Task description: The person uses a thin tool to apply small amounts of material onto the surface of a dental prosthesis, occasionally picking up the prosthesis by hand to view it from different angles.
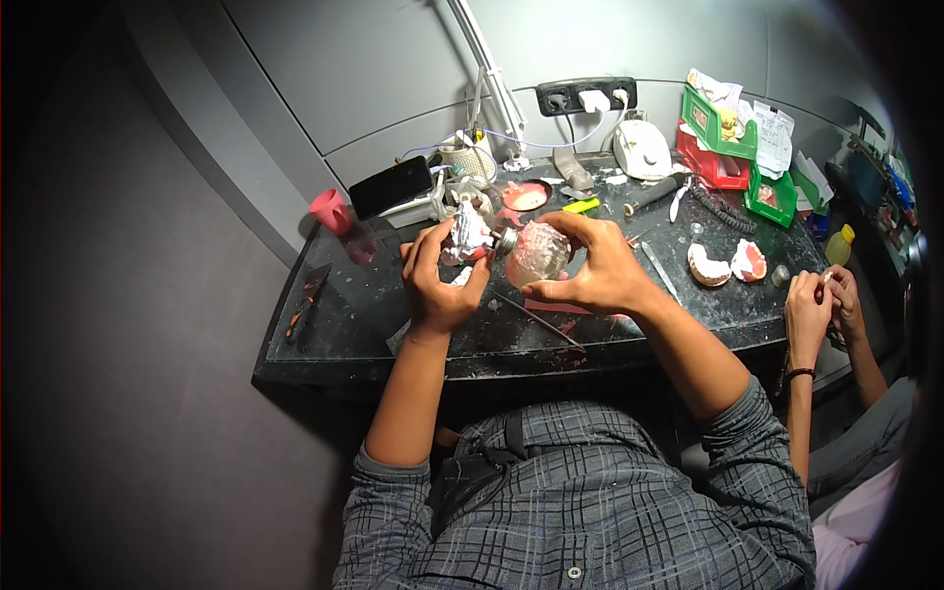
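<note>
My left hand [440,290] is closed around a whitish dental model [468,234] with some pink-red on its lower edge. In my right hand [608,267] is a round glass spirit lamp [537,254], coated with pinkish-white residue. The spirit lamp is tipped sideways, its metal neck [506,241] pointing left and almost meeting the model. I cannot make out a flame. Both things are held above the black worktop [393,339]. Below them lie a thin metal tool [539,320] and a pink sheet [560,307].
Left are a red cup [331,210], dark phone [391,187] and orange-handled knife [307,303]. Behind stand a pink-stained dish [527,196] and desk-lamp arm [487,74]. Plaster models [710,266] lie right, near another person's hands [808,307]. Green and red bins [718,169] stand farther back.
</note>
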The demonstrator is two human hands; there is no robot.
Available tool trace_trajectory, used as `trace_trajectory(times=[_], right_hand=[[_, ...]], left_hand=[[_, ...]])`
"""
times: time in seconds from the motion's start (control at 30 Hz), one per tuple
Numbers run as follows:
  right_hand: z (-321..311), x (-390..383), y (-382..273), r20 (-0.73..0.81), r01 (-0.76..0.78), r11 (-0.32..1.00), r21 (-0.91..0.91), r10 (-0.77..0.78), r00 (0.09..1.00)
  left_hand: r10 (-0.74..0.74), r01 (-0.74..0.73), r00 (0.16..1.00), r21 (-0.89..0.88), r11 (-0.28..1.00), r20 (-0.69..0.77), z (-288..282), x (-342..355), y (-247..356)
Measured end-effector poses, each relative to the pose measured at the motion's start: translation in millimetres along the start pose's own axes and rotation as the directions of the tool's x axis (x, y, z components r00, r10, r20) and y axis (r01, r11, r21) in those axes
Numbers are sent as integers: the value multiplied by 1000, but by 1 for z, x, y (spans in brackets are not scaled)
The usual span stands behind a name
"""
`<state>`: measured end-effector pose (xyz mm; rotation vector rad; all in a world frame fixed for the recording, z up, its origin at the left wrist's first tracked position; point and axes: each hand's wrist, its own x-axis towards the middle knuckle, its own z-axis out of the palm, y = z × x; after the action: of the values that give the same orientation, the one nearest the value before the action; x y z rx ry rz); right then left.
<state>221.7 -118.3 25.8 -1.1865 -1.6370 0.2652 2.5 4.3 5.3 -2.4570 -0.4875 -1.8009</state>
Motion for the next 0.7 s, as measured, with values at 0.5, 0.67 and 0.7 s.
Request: trace_trajectory(times=[0.5, 0.67, 0.7], right_hand=[[-2, 0, -2, 12, -57, 998, -1, 57, 998], [2, -1, 3, -1, -31, 999, -32, 31, 1000], [1, 0, 1, 8, -46, 998, -34, 47, 999]], left_hand=[[19, -19, 1000, 28, 999, 13, 1, 0, 1], [27, -27, 1000, 42, 999, 10, 1, 0, 1], [25, -26, 1000, 47, 999, 12, 1, -1, 1]])
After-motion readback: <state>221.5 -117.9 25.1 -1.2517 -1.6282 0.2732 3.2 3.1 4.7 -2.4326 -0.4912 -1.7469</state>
